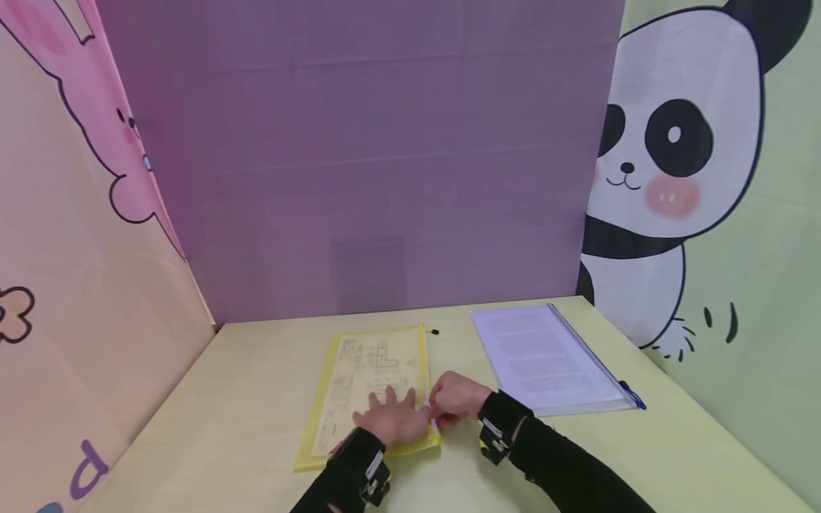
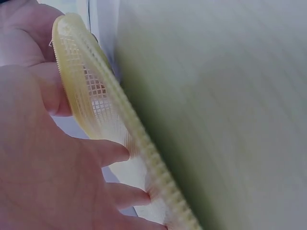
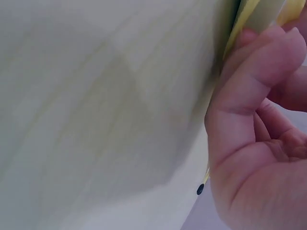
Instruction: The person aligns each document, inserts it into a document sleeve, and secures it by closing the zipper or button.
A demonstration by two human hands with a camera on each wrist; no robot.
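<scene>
A yellow mesh zip pouch (image 1: pixel 330 377) lies on the table with a printed sheet showing through its top side. My left hand (image 1: pixel 393 420) rests on the pouch's near half with its fingers spread. In the left wrist view the mesh corner (image 2: pixel 98 91) of the pouch bulges up beside the thumb. My right hand (image 1: pixel 457 395) has its fingers curled and pinches the pouch's right edge, close to the left thumb. A bit of white shows inside the yellow edge (image 3: pixel 243 19) in the right wrist view; the fingertips are partly hidden.
Right of the pouch lies a clear zip pouch (image 1: pixel 539 356) holding printed sheets, with a dark blue pull (image 1: pixel 633 394) at its near right corner. A black-tipped zip pull (image 1: pixel 434 332) sticks out from the yellow pouch's far right corner. A purple partition (image 1: pixel 385 178) stands behind the table.
</scene>
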